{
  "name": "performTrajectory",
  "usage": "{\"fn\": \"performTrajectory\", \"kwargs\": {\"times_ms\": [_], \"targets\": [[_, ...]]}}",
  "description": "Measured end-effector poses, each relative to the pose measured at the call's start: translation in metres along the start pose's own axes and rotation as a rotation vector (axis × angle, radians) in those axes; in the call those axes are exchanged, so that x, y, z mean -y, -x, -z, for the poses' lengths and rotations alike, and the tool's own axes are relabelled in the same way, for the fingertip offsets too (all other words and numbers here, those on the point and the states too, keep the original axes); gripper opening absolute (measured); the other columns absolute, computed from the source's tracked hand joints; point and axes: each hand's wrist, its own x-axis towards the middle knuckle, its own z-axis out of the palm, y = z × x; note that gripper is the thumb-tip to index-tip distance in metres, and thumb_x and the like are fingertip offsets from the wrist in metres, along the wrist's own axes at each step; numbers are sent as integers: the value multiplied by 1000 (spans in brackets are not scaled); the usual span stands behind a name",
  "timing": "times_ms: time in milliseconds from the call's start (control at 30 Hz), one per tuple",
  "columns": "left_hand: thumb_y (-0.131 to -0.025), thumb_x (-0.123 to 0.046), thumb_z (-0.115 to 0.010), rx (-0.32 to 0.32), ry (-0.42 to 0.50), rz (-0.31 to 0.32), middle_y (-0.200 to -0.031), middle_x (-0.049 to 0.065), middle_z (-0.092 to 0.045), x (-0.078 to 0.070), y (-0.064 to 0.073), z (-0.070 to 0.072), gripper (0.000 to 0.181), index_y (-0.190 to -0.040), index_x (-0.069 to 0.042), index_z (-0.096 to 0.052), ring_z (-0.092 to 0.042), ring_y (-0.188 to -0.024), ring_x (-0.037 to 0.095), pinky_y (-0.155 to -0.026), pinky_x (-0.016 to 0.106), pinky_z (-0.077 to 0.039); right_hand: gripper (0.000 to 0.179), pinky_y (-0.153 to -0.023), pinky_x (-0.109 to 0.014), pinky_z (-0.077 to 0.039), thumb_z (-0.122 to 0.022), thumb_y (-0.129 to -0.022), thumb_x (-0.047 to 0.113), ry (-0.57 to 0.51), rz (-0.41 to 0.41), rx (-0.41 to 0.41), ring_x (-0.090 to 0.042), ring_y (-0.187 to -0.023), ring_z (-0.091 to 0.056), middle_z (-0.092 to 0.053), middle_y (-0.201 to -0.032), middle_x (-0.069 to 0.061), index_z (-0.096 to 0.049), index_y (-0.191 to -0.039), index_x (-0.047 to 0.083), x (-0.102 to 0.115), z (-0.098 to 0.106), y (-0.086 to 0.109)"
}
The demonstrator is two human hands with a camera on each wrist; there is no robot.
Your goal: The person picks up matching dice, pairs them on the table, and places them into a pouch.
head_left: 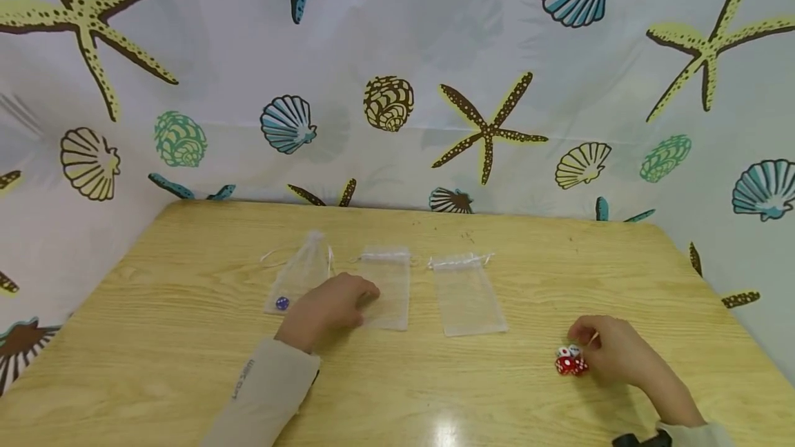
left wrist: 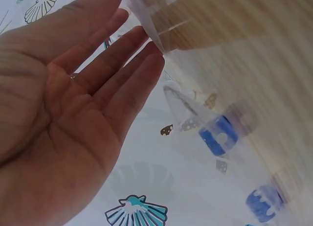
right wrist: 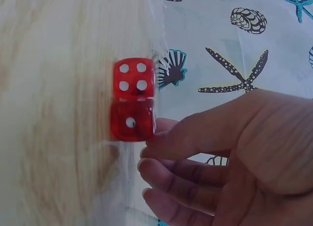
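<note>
My left hand [head_left: 332,305] is over the left edge of the middle sheer drawstring bag [head_left: 391,295], its fingers loosely extended. In the left wrist view its fingertips are right at a sheer bag edge. Close by lies the left sheer bag [head_left: 301,271], with a blue die [head_left: 282,303] near its bottom; the left wrist view shows two blue dice [left wrist: 218,135]. My right hand [head_left: 621,357] is beside a cluster of red dice [head_left: 566,365] and white dice [head_left: 574,350]. Its thumb tip meets the corner of a red die [right wrist: 132,121], fingers loosely bent.
A third sheer drawstring bag [head_left: 470,299] lies flat between the middle bag and the dice. Everything rests on a light wood table [head_left: 484,392]. A white cloth [head_left: 348,40] printed with shells and starfish stands along the table's back and sides.
</note>
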Motion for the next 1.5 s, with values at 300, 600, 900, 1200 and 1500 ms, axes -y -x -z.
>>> {"fn": "performTrajectory", "kwargs": {"times_ms": [300,600,900,1200,1500], "targets": [[-83,4,-68,0,9,-1,-128,14,-61,-5,5,0,42,-124,-2,-62,-53,-124,32,-102,45,-43,13,-60,-24,-45,-67,-79,-2,-8,61,29,-9,-70,-53,-59,-78,2,-66,-85,9,-5,-4,1],[-82,1,-71,15,-30,-4,-129,14,-60,-6,5,0,44,-125,-2,-61,-53,-123,33,-101,45,-44,10,-60,-23,-45,-69,-81,1,8,68,24,-8,-68,-52,-59,-76,3,-66,-85,9,-4,-4,0],[-83,0,-70,9,-43,-5,-128,14,-60,-6,5,1,43,-125,-2,-61,-53,-122,33,-101,45,-44,8,-60,-24,-45,-68,-82,5,-11,57,17,-10,-69,-52,-59,-77,2,-65,-88,9,0,1,1],[-83,0,-70,12,-48,-17,-128,14,-60,-7,5,3,43,-125,-2,-60,-53,-122,33,-100,45,-45,10,-58,-23,-44,-68,-83,5,-6,78,-25,-7,-67,-51,-59,-76,2,-66,-93,5,14,7,-2],[-83,1,-69,16,-41,-10,-126,14,-61,-6,6,2,42,-124,-2,-60,-55,-119,32,-98,45,-46,5,-56,-23,-42,-67,-87,9,-37,83,-18,-10,-65,-49,-57,-74,2,-64,-90,8,45,2,-10]]}}
